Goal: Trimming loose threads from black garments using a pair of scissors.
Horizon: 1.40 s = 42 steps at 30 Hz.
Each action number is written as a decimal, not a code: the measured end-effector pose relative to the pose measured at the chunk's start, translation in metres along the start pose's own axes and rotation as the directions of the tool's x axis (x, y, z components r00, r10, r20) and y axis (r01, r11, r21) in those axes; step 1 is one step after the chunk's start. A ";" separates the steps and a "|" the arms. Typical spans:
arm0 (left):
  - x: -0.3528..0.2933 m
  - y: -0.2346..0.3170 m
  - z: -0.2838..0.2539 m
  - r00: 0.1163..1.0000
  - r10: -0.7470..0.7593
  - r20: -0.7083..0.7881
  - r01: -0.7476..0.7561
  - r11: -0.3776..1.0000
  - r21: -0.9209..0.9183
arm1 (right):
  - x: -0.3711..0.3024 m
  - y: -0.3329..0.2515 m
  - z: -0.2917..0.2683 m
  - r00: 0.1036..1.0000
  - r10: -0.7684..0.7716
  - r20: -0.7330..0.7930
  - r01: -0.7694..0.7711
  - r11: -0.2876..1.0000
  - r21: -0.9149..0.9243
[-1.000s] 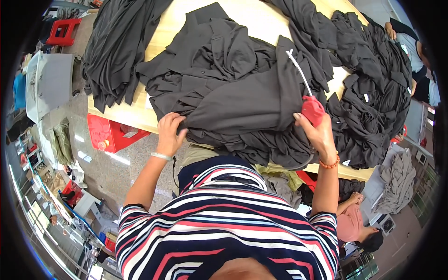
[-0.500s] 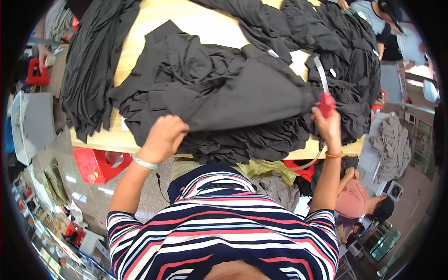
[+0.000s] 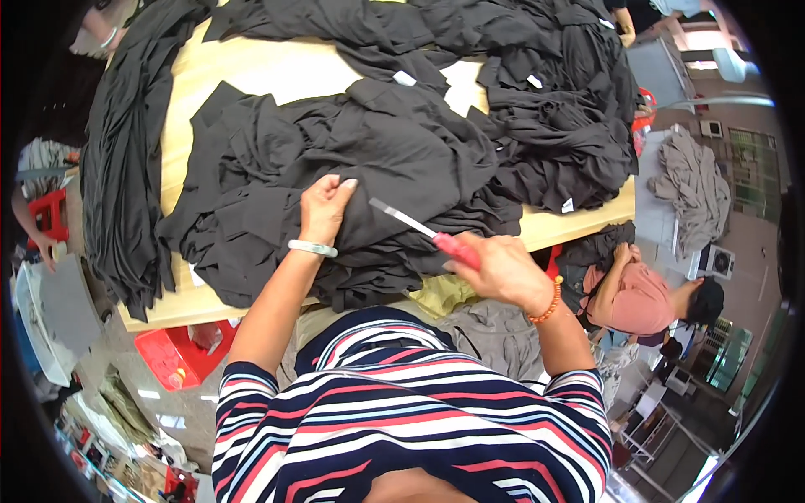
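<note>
A dark grey, nearly black garment lies spread and rumpled over more dark cloth at the table's near edge. Over its middle my left hand is closed, thumb and forefinger pinching the cloth. My right hand grips the red handle of a tool with a narrow, flat metal blade. That blade points up and left toward my left fingertips, above the cloth and a short way from them. The palm hides the rear end of the handle.
Dark garments with small white labels heap at the right and along the back of the wooden table. Another long bundle hangs over its left side. A red plastic stool stands below left. At right a person in pink bends over.
My right hand has come down and left from the garment's right end, the blade swinging toward my left hand. The left hand has moved up onto the cloth. The stretched garment now lies slack.
</note>
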<state>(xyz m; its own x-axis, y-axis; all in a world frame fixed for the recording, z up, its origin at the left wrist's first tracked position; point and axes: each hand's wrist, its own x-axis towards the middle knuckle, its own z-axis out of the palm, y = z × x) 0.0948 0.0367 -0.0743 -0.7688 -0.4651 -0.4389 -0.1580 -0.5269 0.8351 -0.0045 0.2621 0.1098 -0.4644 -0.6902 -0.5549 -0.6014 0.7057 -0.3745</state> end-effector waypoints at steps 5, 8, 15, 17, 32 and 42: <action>-0.020 -0.003 -0.015 0.999 -0.031 0.037 0.033 0.998 -0.055 | -0.009 -0.007 0.010 0.973 -0.167 0.162 0.162 0.986 0.043; -0.031 -0.011 -0.016 1.000 -0.019 0.013 0.020 0.994 -0.106 | -0.003 -0.001 0.012 0.997 -0.056 -0.045 0.054 0.998 -0.044; -0.054 -0.009 -0.018 0.986 0.134 0.102 -0.160 0.940 0.302 | -0.009 0.000 0.012 0.993 -0.108 0.041 0.107 0.994 0.013; -0.057 0.011 -0.006 0.997 0.028 0.066 -0.041 0.978 0.206 | -0.009 0.003 0.008 0.995 -0.096 0.027 0.096 0.995 0.003; -0.023 -0.022 0.001 0.990 0.113 -0.080 -0.100 0.983 0.156 | -0.005 0.005 -0.019 0.996 -0.085 0.010 0.085 0.992 -0.093; -0.035 -0.037 0.008 0.720 0.632 0.287 -0.657 0.486 0.577 | 0.029 -0.025 -0.023 0.957 -0.282 0.062 0.289 0.944 -0.162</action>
<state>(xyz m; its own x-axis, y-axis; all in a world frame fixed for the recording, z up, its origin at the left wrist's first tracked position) 0.1225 0.0775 -0.0873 -0.8310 -0.4636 0.3074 0.0709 0.4598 0.8852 -0.0182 0.2208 0.1196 -0.2345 -0.8499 -0.4718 -0.8068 0.4409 -0.3932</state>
